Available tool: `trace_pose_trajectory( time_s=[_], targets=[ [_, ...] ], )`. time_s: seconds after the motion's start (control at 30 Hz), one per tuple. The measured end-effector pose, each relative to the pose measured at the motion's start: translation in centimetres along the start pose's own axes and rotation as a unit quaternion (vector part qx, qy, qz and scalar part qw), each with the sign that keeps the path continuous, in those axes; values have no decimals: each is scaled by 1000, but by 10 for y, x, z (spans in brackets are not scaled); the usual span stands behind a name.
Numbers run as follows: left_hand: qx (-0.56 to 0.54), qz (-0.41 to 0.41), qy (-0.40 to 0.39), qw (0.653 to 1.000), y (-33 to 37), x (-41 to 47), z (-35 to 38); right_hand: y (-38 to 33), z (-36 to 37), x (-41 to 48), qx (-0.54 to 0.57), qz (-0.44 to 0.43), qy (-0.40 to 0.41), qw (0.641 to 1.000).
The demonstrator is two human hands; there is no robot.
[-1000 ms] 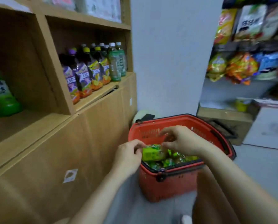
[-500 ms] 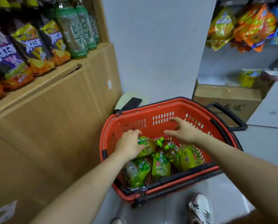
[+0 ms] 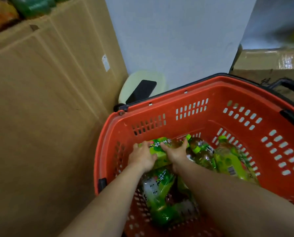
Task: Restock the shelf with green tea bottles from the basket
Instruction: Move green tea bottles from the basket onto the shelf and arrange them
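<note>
A red plastic basket [image 3: 211, 110] stands on the floor and holds several green tea bottles. One green-labelled bottle [image 3: 160, 148] lies crosswise near the basket's far left side. My left hand [image 3: 142, 157] grips its left end and my right hand [image 3: 177, 153] grips its right end near the green cap. More bottles lie to the right [image 3: 228, 161] and below my forearms [image 3: 161, 195]. The shelf's bottles [image 3: 31, 6] show only as a blurred green and orange strip at the top left corner.
A tall cardboard-coloured shelf front [image 3: 49, 108] fills the left side, touching the basket. A pale stool with a black phone [image 3: 141, 91] stands behind the basket by the grey wall. A cardboard box [image 3: 269, 65] sits at the right, behind the basket's black handle [image 3: 289, 84].
My head has tipped down and closer to the basket, so the shelf has slid nearly out of view. Both hands have dropped deeper and closed on one bottle's two ends.
</note>
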State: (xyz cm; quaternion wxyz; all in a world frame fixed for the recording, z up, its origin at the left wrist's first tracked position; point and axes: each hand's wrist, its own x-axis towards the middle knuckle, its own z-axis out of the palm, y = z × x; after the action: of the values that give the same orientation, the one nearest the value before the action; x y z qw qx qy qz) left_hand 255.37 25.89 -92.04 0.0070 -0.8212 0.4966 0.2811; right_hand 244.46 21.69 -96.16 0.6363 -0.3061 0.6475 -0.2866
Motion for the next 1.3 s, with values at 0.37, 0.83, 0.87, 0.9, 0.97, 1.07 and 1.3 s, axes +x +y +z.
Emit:
trace_pose_trajectory(
  time_s=[0.37, 0.83, 0.87, 0.9, 0.97, 1.07, 1.3],
  targets=[
    [-3, 75, -10, 997, 5, -4, -12, -85, -77, -32, -494, -231, 2, 838],
    [135, 120, -53, 982, 47, 59, 65, -98, -160, -35, -428, -328, 48, 841],
    [147, 116, -45, 981, 50, 64, 69, -98, -160, -35, -436, -328, 54, 836],
    [171, 118, -23, 978, 51, 68, 74, -97, -163, -34, -437, -322, 64, 837],
    [237, 120, 36, 963, 55, 74, 78, -95, -166, -31, -427, -309, 85, 846],
    [275, 121, 71, 951, 57, 72, 84, -95, -170, -24, -425, -304, 90, 848],
    [186, 167, 68, 966, 46, 53, 73, -97, -173, -24, -425, -296, 83, 851]
  ],
)
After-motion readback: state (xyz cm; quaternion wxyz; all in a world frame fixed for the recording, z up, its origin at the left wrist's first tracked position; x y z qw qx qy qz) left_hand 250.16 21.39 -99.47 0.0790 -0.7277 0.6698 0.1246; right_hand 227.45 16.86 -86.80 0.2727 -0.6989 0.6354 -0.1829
